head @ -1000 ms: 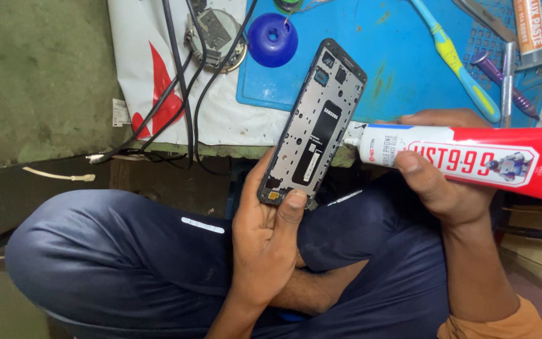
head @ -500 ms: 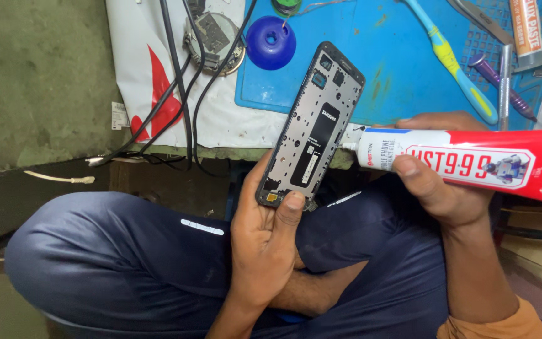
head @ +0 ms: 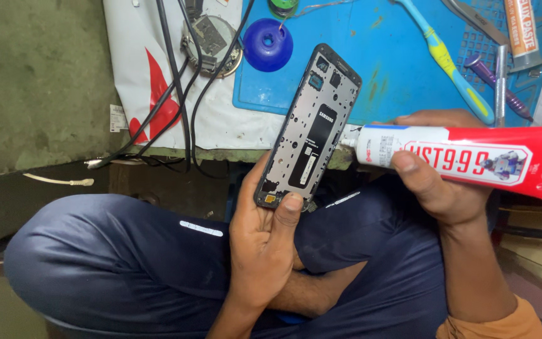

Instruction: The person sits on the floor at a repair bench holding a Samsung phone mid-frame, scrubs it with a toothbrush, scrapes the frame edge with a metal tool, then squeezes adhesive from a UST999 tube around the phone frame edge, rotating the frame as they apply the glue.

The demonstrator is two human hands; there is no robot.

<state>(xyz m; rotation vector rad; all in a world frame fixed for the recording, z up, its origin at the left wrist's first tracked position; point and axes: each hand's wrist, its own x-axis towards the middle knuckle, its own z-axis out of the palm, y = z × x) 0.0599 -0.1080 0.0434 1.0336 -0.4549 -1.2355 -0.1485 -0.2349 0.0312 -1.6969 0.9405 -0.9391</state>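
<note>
Head view, looking down at a seated person's lap and the edge of a low worktop [head: 158, 75]. At centre frame the left hand [head: 265, 242] holds a stripped phone frame [head: 308, 129] by its lower end, thumb pressed on the bottom edge and the remaining fingers wrapped behind it, so that the frame stands tilted with its inner face towards the camera and its upper end leaning to the upper right; gripping only the bottom leaves both long edges free. From the right of the frame the right hand [head: 437, 179] pinches a red-and-white adhesive tube [head: 472, 160], thumb in front and fingers behind, close to the nozzle end, a hold that appears to favour fine control of the tip. The tube lies nearly horizontal and its nozzle meets the right long edge of the phone frame about halfway up. Both things are held above the dark blue trousers [head: 127, 263], just in front of the worktop rather than resting on it. Behind them, in the upper half, a blue mat [head: 384, 56] carries a blue dome-shaped cap [head: 268, 44], a blue and yellow toothbrush [head: 453, 69], metal tweezers [head: 500, 81] and a purple-handled tool [head: 497, 85]; black cables [head: 177, 94] run across a white sheet [head: 133, 56] at upper left.
</note>
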